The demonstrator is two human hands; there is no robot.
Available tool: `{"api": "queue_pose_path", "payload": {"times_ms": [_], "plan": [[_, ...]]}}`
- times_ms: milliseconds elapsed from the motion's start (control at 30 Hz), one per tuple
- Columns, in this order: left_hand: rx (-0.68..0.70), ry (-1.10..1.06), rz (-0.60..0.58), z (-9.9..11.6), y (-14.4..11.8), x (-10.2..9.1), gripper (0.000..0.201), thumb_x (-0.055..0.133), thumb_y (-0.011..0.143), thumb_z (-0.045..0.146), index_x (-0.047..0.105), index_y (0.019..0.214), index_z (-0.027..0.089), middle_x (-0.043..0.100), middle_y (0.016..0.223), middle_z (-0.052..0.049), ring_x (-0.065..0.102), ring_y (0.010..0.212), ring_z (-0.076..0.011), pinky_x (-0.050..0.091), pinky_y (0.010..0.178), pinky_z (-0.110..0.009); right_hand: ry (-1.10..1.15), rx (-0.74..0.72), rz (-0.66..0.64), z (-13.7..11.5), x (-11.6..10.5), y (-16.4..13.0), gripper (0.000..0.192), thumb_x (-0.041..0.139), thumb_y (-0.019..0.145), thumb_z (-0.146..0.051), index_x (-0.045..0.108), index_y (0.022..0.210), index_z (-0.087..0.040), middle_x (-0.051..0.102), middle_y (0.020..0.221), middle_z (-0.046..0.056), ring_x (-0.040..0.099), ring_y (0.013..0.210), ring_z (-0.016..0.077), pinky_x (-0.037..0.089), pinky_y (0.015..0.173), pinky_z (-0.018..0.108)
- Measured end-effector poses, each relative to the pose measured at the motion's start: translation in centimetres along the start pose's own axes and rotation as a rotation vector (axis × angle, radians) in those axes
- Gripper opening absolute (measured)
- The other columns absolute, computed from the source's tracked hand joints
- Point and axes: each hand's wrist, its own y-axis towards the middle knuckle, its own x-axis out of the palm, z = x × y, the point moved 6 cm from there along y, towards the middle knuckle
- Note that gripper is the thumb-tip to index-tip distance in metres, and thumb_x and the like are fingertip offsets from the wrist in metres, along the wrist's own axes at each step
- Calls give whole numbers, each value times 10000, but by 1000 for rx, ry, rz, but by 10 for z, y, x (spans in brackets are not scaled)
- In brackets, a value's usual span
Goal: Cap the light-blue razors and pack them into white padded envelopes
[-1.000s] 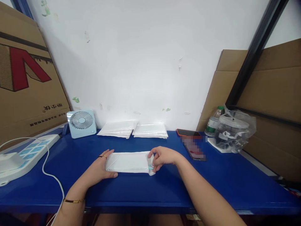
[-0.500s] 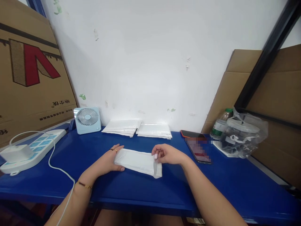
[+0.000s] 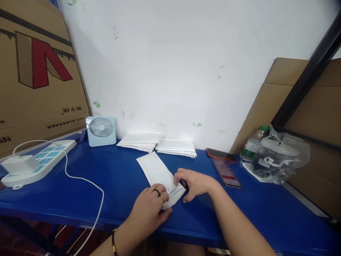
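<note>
Pinching the near end of a white padded envelope (image 3: pixel 157 172), both hands meet on the blue table (image 3: pixel 119 177). Left hand (image 3: pixel 149 208) has its fingers (image 3: pixel 160 193) pressed on it, right hand (image 3: pixel 195 183) fingers curled gripping the corner; the rest angles away toward the wall.

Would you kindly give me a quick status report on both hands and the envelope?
Left hand and right hand pinching near end of white padded envelope. Envelope flat on blue table, angled. Phone right, clear.

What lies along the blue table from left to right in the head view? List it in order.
Power strip → small fan → white mailer stacks → phone → bottle → bagged container.
</note>
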Motion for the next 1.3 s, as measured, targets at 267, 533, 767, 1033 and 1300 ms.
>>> {"api": "queue_pose_path", "payload": {"times_ms": [267,533,767,1033,1300], "plan": [[-291,-279,183,-36,3,1,206,384,871,301,535,772,201,598,831,-57,541,764,-193,360,665,-283,95,-26,210,-3,-10,5,172,616,747,-245,594,911,-200,495,949,16,515,718,102,441,625,227],[-521,-680,155,-81,7,15,264,459,800,406,529,677,184,543,543,7,496,518,-152,324,526,-255,-502,-308,528,-54,-9,10,346,623,758,-365,570,1058,-201,569,988,83,511,917,207,408,771,343],[-534,-1167,144,-81,5,13,360,505,766,510,555,762,154,548,614,17,479,549,-112,382,550,-230,-847,-442,673,-72,22,21,236,422,887,-131,568,1071,-150,656,859,79,588,829,164,431,677,280],[-460,-828,233,-98,-45,-21,402,536,777,471,543,1086,213,603,873,-31,556,782,-171,442,722,-277,309,201,1330,46,-70,-28,278,615,757,-371,656,899,-136,688,811,70,625,739,191,500,635,281],[-436,-800,199,-121,-52,-11,356,520,781,486,546,1036,239,598,899,-26,553,805,-185,451,709,-267,736,683,1215,158,-95,-7,221,720,608,-248,604,733,-106,662,741,118,639,722,232,544,596,335]]}}
